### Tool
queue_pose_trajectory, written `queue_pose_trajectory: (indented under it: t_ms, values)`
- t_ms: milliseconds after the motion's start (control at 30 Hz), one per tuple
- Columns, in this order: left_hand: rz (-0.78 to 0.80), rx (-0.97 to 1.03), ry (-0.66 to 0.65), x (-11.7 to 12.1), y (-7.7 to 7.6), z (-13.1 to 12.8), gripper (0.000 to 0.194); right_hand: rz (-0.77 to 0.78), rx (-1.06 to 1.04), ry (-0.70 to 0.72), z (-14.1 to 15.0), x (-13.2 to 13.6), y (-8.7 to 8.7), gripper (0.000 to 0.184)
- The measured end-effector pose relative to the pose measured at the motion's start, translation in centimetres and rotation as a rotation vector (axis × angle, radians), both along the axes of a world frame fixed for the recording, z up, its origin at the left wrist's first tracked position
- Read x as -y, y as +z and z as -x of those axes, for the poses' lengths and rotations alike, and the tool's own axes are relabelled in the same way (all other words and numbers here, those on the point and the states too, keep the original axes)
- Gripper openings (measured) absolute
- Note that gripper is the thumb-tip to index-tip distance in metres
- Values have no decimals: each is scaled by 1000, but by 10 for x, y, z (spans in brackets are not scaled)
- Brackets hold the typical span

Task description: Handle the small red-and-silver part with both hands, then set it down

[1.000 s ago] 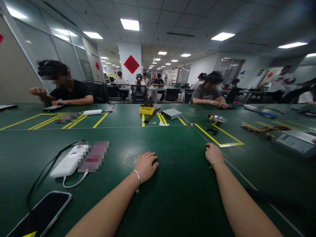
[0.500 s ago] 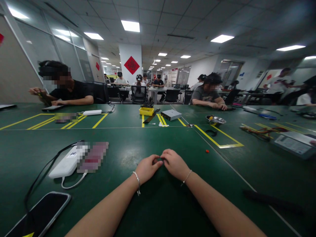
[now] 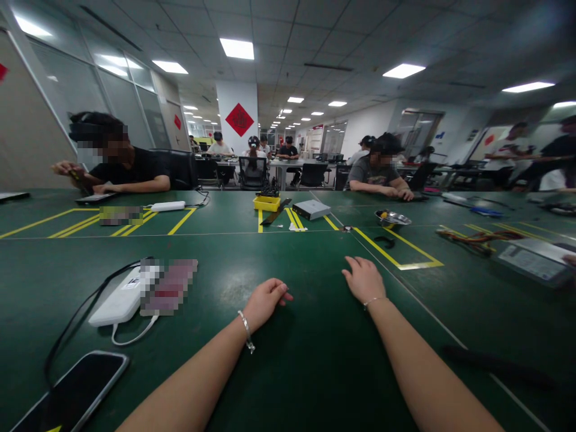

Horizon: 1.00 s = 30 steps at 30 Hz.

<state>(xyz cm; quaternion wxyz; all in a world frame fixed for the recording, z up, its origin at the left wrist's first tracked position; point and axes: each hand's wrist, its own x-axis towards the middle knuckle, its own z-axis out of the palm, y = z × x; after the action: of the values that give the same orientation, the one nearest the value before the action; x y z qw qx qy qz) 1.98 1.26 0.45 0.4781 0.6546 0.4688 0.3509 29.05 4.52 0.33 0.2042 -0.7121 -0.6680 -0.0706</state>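
Black curved piece (image 3: 384, 242) lay just beyond my open right hand (image 3: 365, 281), near the metal bowl (image 3: 396, 218); my left hand (image 3: 264, 302) curled, its contents unclear to me.

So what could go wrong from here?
The left hand has its fingertips drawn together; anything small in them, too hidden to tell, might drop. The black cord curves loosely beside the white power bank, so a sweeping left arm could snag it. Farther off, the metal bowl might tip if the right hand reached out carelessly.
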Motion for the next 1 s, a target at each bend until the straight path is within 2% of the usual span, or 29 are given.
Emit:
queue_pose_trajectory:
  t_ms: [67, 167, 267, 400, 467, 567, 800, 900, 1000]
  values:
    - [-13, 5, 4, -1, -2, 1, 25, 49, 35, -193, -32, -6, -11, 42]
    - [-33, -2, -4, -1, -4, 1, 25, 150, 78, -270, -58, -8, -22, 39]
    - [-31, 5, -2, -1, -4, 2, 24, 208, 100, -282, -59, -6, -20, 35]
    - [16, 12, 14, -1, -2, 2, 22, 217, 79, -320, -44, -3, -6, 31]
    - [31, 18, 12, 0, 0, 1, 21, 169, 16, -253, -32, -2, 1, 28]
    - [47, 41, -1, 0, 1, 1, 21, 107, -174, -55, -5, 1, 9, 21]
    - [72, 109, -46, 1, 1, 1, 22, 430, -808, 500, 76, 21, 17, 17]
    - [57, 141, -60, 0, 0, 1, 22, 436, -977, 582, 95, 28, 17, 15]
    - [43, 169, -53, -2, -2, 0, 19, 445, -1116, 581, 104, 30, 16, 13]
